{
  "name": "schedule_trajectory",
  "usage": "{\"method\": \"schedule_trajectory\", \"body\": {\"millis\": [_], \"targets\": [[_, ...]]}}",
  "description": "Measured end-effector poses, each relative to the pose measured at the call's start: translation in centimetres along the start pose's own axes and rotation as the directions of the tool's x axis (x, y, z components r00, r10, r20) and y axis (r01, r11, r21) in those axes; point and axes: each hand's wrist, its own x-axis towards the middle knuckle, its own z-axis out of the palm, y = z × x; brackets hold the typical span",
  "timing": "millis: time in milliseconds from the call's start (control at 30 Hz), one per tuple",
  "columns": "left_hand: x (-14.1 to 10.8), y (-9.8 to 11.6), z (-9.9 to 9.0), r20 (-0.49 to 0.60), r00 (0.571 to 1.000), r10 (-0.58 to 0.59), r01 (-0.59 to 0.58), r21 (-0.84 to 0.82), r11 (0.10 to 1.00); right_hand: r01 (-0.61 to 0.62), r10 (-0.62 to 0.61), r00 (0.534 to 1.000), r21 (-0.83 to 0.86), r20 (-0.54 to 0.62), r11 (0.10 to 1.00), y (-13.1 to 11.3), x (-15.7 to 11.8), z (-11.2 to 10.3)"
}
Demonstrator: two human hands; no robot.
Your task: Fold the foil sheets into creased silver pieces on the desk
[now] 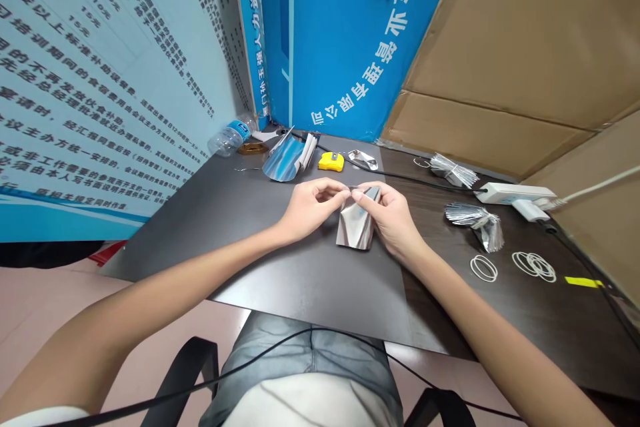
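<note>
Both my hands hold a folded sheet of silver foil (356, 225) above a dark grey mat (300, 283). My left hand (311, 208) pinches its upper left edge, and my right hand (389, 217) pinches the upper right. The lower part of the sheet hangs fanned out below my fingertips. Beyond my hands, a smaller crumpled foil piece (363, 159) lies by a yellow tape measure (331, 161). A curved, shiny foil sheet (286, 161) rests at the mat's far end.
To the right on a dark wood table (540, 327) lie two tied foil bunches (454, 170), rubber bands (534, 266) and a white power strip (515, 193) with cables. A plastic water bottle (231, 137) lies at the far left, against a printed wall panel (100, 80).
</note>
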Motion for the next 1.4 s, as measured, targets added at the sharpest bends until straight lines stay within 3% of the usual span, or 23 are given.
{"method": "schedule_trajectory", "body": {"millis": [333,567,733,1400], "targets": [[0.3,-0.7,0.1,-0.010,0.999,-0.039,0.038,-0.054,0.998,0.044,-0.044,0.999,-0.046,0.000,0.998,0.5,0.2,-0.2],[2.1,-1.3,1.7,-0.022,0.999,-0.038,0.036,-0.061,0.997,0.014,-0.014,0.998,0.002,-0.061,1.000,0.2,0.9,-1.1],[3.2,-1.9,2.6,0.007,0.999,-0.041,0.042,-0.050,0.998,-0.054,0.057,0.997,0.067,-0.044,0.996,0.4,1.5,-2.5],[2.8,-2.3,2.2,0.031,0.998,-0.058,0.060,-0.072,0.996,-0.058,0.058,0.998,0.010,-0.039,0.998,1.2,1.7,-2.4]]}}
